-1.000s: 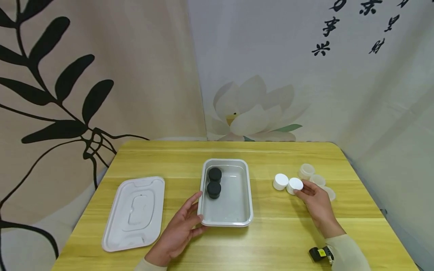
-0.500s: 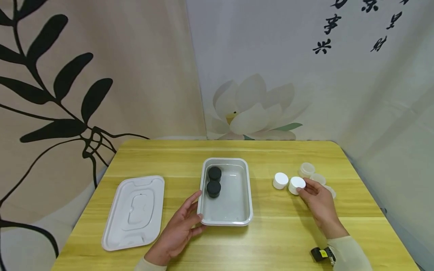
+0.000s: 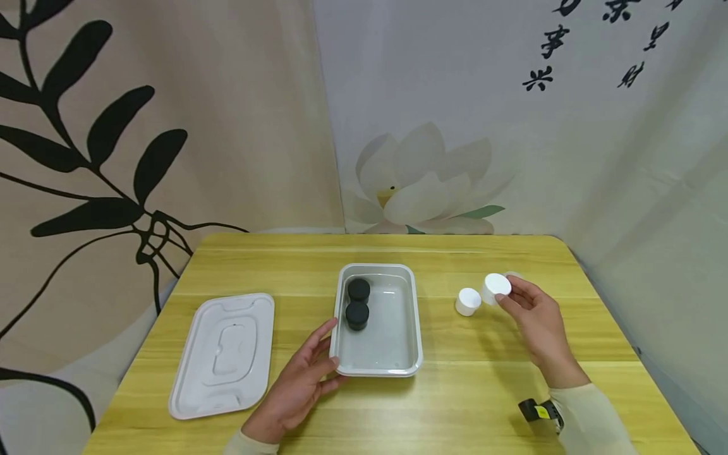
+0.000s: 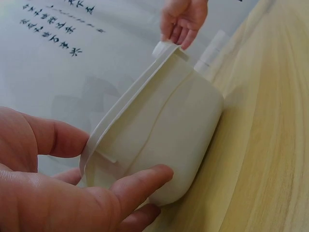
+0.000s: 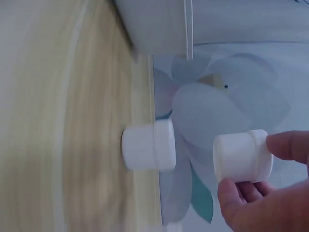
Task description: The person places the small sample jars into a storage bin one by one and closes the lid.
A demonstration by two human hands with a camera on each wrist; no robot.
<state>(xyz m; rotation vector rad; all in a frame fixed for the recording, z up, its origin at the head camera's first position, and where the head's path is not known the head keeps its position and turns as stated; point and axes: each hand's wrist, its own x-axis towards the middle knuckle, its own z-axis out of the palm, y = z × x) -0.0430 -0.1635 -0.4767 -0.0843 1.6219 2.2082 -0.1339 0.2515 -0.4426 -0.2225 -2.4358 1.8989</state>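
Head view: white jar (image 3: 496, 287), short capped cylinder, lifted off table (image 3: 455, 404), tilted with flat cap toward camera and axis leaning away from fingertips. Pinched between thumb and fingers of right hand (image 3: 537, 325). Second white jar (image 3: 468, 301) upright on table, just left of those fingers. White tray (image 3: 378, 363), containing two black-lidded jars (image 3: 358, 302) at its far left side; near-left corner gripped by left hand (image 3: 298, 385), thumb on rim. Tray lid (image 3: 222, 354) flat, beyond left fingers.
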